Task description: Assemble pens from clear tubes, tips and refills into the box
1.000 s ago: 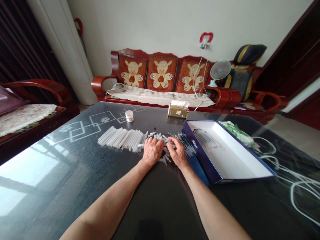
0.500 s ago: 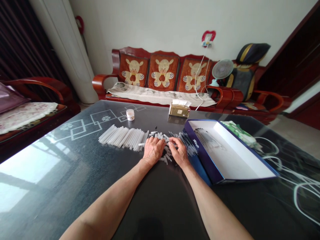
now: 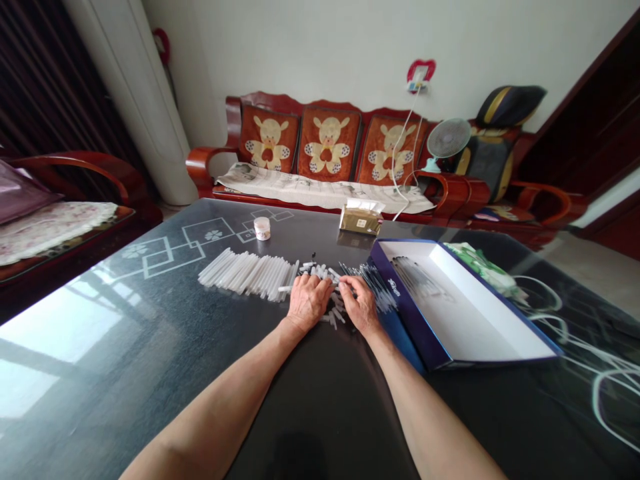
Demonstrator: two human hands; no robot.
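Note:
My left hand (image 3: 307, 301) is closed around a white pen barrel (image 3: 285, 289), whose end sticks out to the left of the fingers. Close beside it, my right hand (image 3: 359, 300) pinches with thumb and forefinger at the right end of that barrel; the small piece between these fingertips is mostly hidden. Translucent white pen barrels (image 3: 247, 273) lie side by side in a row to the left. Loose whitish pen caps (image 3: 336, 313) are scattered under and around both hands. Thin dark-tipped pen refills (image 3: 377, 283) lie in a bunch just right of my right hand.
A blue box with a white inside (image 3: 465, 307) stands to the right, with several refills (image 3: 417, 277) in it. Behind are a small white tub (image 3: 262, 229) and a tissue pack (image 3: 361, 219). White cables (image 3: 607, 373) and a green-white plastic bag (image 3: 483, 270) lie at far right.
The hands stay together at nearly the same spot, with only a slight shift of the fingers. The whole view has moved a little; the objects on the table lie as before.

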